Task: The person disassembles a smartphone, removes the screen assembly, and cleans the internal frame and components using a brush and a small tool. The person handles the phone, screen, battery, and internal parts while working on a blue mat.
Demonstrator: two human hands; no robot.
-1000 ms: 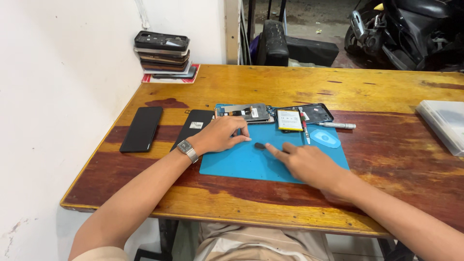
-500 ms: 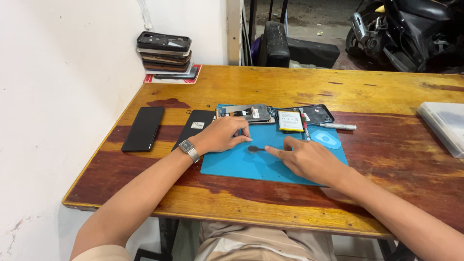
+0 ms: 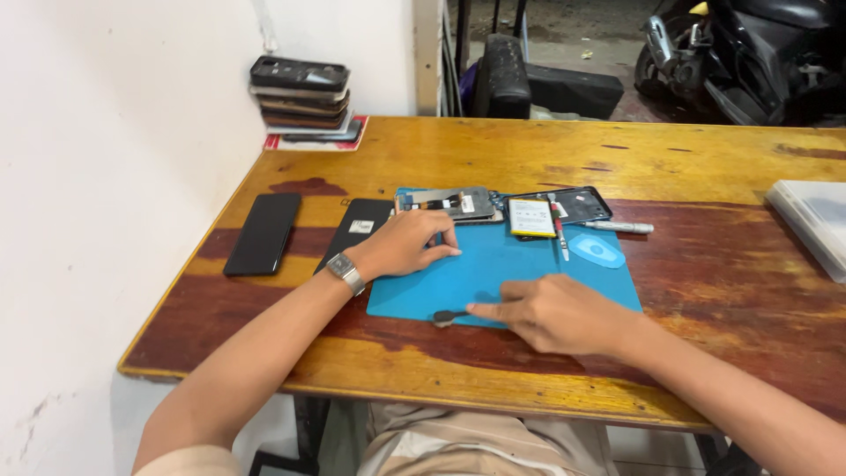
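Note:
My left hand (image 3: 405, 242), with a metal watch on the wrist, rests palm down on the far left part of a blue work mat (image 3: 493, 269), just in front of an opened phone body (image 3: 451, 203). My right hand (image 3: 555, 313) lies on the near edge of the mat. Its index finger points left and its tip touches a small dark part (image 3: 445, 316); the other fingers are curled. A yellow-and-white battery (image 3: 531, 217) and a dark phone frame (image 3: 577, 204) lie at the mat's far edge.
On the wooden table (image 3: 529, 154), two black phones (image 3: 263, 233) (image 3: 357, 231) lie left of the mat. A silver pen-like tool (image 3: 617, 226) and a blue oval piece (image 3: 596, 250) sit on the right. A stack of phones (image 3: 300, 97) stands by the wall and a white box (image 3: 815, 220) at far right.
My right hand has slid toward me and to the left, dragging the small dark part from mid-mat to the mat's near edge. My left hand has stayed in place.

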